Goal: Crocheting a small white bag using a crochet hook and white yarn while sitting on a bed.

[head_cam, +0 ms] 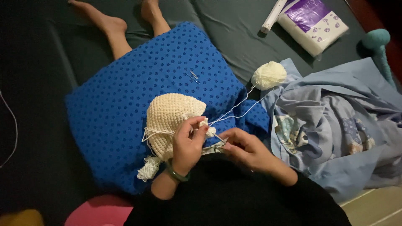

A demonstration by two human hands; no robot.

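My left hand (187, 144), with a green bangle on the wrist, pinches a small cream crochet piece (208, 127) at the edge of a cream crocheted cap (169, 115) lying on my blue patterned lap cloth (125, 104). My right hand (245, 148) grips a thin metal crochet hook (219, 138) whose tip points at that small piece. Cream yarn runs from the work up to a yarn ball (269, 75) on the right.
Small metal needles or pins (194, 75) lie on the blue cloth. A light blue printed blanket (335, 121) is bunched at the right. A white and purple packet (313, 21), a white tube (273, 16) and a teal object (378, 44) sit on the dark green surface beyond.
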